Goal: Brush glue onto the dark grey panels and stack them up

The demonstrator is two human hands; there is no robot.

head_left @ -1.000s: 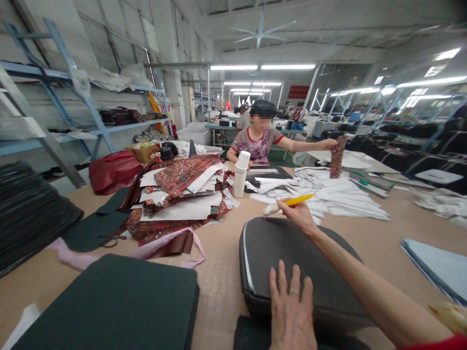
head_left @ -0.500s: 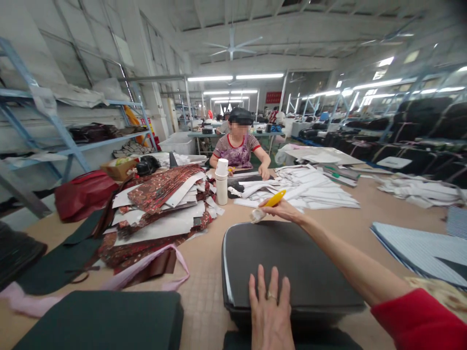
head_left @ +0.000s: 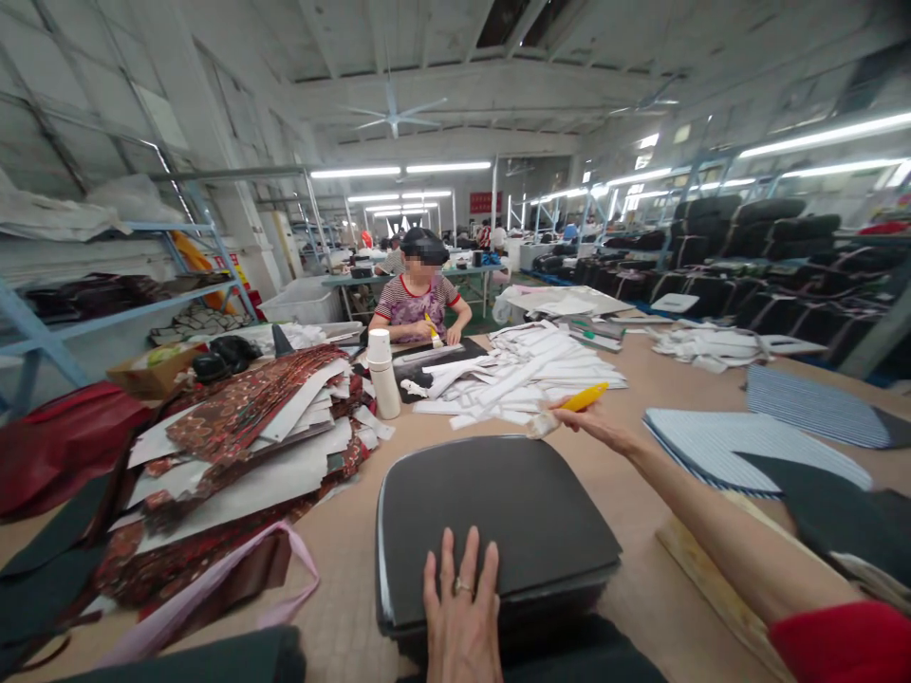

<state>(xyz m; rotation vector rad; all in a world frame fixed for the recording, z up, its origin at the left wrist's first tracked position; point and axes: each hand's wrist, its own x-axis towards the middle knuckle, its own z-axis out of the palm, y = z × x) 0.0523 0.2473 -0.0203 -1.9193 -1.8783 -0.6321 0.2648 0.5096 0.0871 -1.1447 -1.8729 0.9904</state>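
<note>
My left hand (head_left: 462,607) lies with spread fingers on the near part of a dark grey panel (head_left: 491,512), the top of a thick stack with rounded far corners. A whitish line runs along the panel's left and far edges. In my right hand (head_left: 594,424) is a brush (head_left: 585,396) with a yellow handle, fingers closed round it. The pale, coated bristles (head_left: 545,424) are at the panel's far edge, right of its middle; whether they touch it I cannot tell.
A white bottle (head_left: 384,378) stands beyond the stack, beside white strips (head_left: 527,365). Patterned pieces (head_left: 234,446) are piled left. Striped fabric pieces (head_left: 740,441) lie right. Across the table (head_left: 342,541) sits a person (head_left: 419,289) holding another yellow brush.
My right hand has moved the brush rightward along the panel's far edge. My left hand stays on the panel. The view has turned right, and the person opposite now holds up a brush.
</note>
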